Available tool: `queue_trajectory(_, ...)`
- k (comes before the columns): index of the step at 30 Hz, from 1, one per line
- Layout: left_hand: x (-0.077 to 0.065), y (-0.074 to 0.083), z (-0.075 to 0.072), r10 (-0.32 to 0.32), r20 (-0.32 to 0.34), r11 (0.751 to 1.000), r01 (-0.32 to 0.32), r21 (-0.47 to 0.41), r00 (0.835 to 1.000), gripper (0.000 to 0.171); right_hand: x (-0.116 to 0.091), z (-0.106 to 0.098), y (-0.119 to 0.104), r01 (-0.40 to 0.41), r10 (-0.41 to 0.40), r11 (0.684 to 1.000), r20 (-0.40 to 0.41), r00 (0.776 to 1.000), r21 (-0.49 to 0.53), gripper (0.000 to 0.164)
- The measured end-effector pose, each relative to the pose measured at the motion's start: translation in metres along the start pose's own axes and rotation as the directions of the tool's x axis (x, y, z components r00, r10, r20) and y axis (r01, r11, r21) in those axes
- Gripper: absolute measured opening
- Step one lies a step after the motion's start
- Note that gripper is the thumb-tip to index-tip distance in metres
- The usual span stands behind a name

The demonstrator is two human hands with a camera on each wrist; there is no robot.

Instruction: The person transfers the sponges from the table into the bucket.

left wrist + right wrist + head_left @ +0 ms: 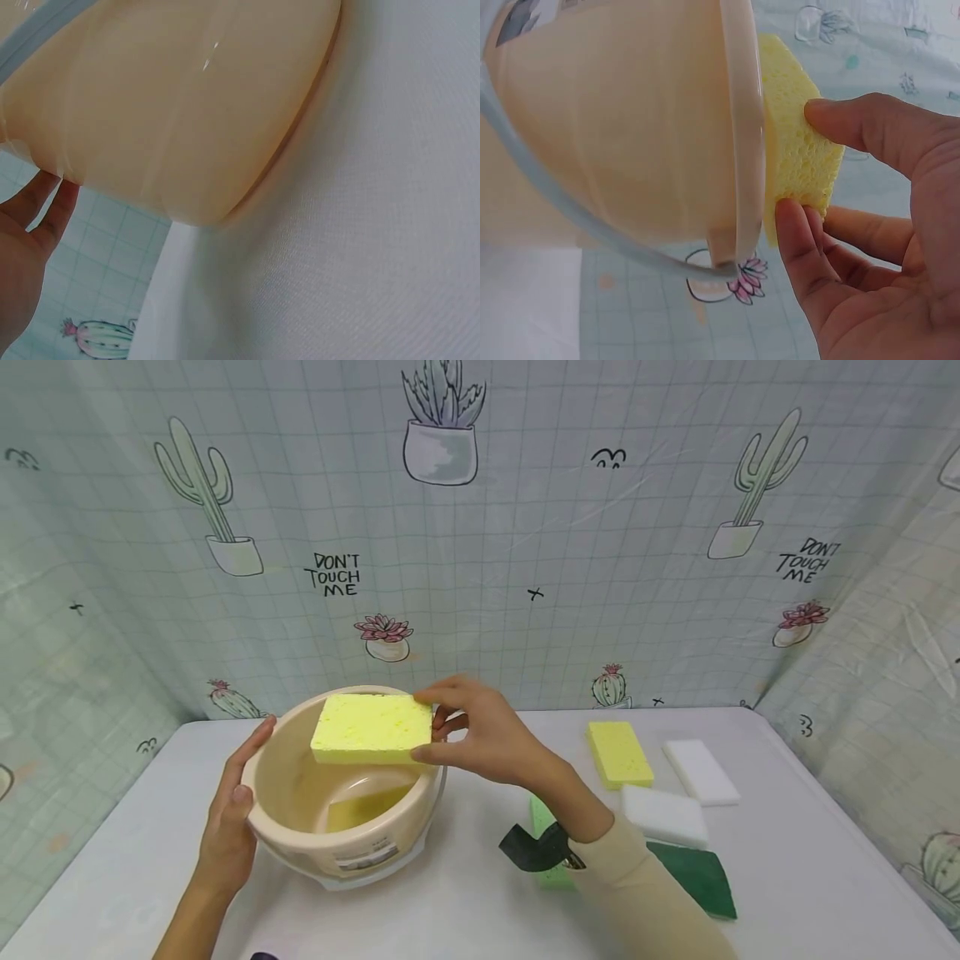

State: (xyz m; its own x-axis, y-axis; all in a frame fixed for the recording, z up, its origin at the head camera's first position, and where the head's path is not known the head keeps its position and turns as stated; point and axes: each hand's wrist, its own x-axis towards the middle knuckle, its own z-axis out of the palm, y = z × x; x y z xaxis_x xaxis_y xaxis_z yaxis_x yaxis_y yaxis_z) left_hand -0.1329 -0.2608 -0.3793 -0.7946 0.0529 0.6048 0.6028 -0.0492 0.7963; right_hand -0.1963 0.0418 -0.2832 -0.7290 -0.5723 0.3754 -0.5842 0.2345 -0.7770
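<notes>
In the head view my right hand (483,731) pinches one end of a yellow sponge (371,727) over the mouth of a cream bucket (281,835). The right wrist view shows the thumb and fingers on opposite sides of that sponge (799,135), close beside the bucket's rim (744,135). My left hand (228,827) rests along the left outer side of the bucket with its fingers straight. Two of its fingers (56,214) show against the bucket wall in the left wrist view. Another yellow piece (363,810) lies at the bottom inside the bucket.
On the right of the white table (480,893) lie a yellow sponge (619,754), two white sponges (701,772) (663,815) and a dark green pad (697,877). A light green sponge (555,878) is partly hidden under my right forearm. A grey handle (577,214) hangs down the bucket.
</notes>
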Motion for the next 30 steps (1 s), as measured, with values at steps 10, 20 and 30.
queue_trajectory(10,0.000,-0.001,0.000,-0.008,-0.004,1.000,0.008,0.014,1.000,0.055,0.005,0.021,-0.009,0.005,-0.005,1.000,0.069,0.998,0.000,0.060)
queue_trajectory(20,0.001,0.000,-0.001,-0.005,0.002,0.999,0.005,0.041,1.000,0.055,0.007,0.033,-0.016,0.034,-0.028,0.998,0.126,0.992,-0.050,0.060)
queue_trajectory(30,-0.001,-0.002,-0.001,-0.024,-0.007,0.999,0.024,0.034,1.000,0.055,0.009,0.039,-0.017,0.067,-0.033,0.976,0.163,0.986,-0.206,0.061)
